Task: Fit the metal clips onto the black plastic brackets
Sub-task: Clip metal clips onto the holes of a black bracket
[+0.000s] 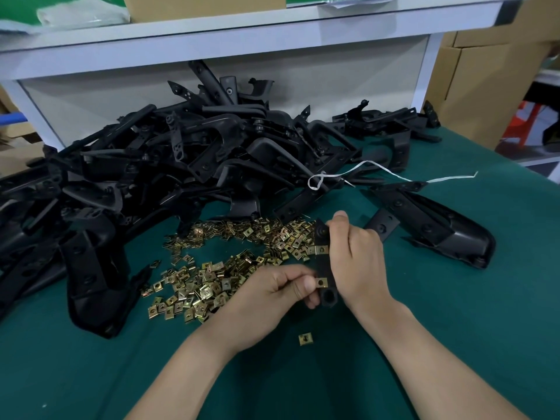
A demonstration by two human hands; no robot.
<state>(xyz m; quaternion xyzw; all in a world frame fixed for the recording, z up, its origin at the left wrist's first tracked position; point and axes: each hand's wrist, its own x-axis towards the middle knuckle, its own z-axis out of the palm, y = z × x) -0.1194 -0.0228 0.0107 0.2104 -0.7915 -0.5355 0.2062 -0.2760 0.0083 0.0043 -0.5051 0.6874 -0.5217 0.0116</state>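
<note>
1. Table point(454, 313) under a dark green cover fills most of my view. Its far edge meets a white shelf unit point(212, 47).
2. Pile of black plastic brackets point(188, 153) is heaped along the table's far edge and spreads to its left edge. A white string point(378, 168) trails over the pile's right side.
3. Scatter of metal clips point(218, 268), brass-coloured, lies in the middle of the table, just in front of the pile.
4. Right hand point(357, 259) is near the table's middle, with its fingers curled round the upper part of a narrow bracket and its thumb at the top end.
5. Left hand point(272, 295), just beside it, pinches a clip against the bracket's lower part.
6. Held bracket point(325, 268) stands roughly upright between both hands. I cannot tell whether its lower end touches the table.
7. Fitted clip point(321, 250) sits midway up that bracket. The pinched clip point(321, 282) is lower, on the bracket's left side, and I cannot tell whether it is fully seated.
8. Lone clip point(305, 339) lies on the cover nearer me, between the forearms.
</note>
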